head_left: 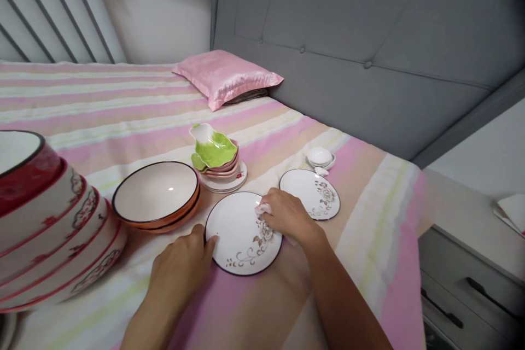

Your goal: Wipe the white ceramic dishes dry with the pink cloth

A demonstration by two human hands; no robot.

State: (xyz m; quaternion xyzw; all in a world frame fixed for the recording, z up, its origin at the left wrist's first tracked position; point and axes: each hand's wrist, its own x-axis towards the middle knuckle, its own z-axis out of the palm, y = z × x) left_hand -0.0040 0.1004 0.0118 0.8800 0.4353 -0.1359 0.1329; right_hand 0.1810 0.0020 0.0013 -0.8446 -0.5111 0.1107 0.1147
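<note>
A white plate [235, 229] with a dark rim and a brown flower pattern lies in front of me on the striped bedspread. My left hand [182, 262] grips its left edge, the thumb on top and the other fingers along the side or underneath. Bunched in my right hand [289, 214] is a white cloth or tissue [263, 209], pressed on the plate's upper right part; its fingers are closed round it. A second plate [307, 191] of the same pattern rests just beyond my right hand.
Left stands a tall stack of red-and-white bowls [61, 229], beside orange-sided bowls [158, 194]. Behind the plate, a green leaf-shaped dish [215, 149] tops stacked small dishes. Small white dishes [320, 156] sit farther right. A pink pillow [229, 74], grey headboard [348, 38] and nightstand [463, 262] surround them.
</note>
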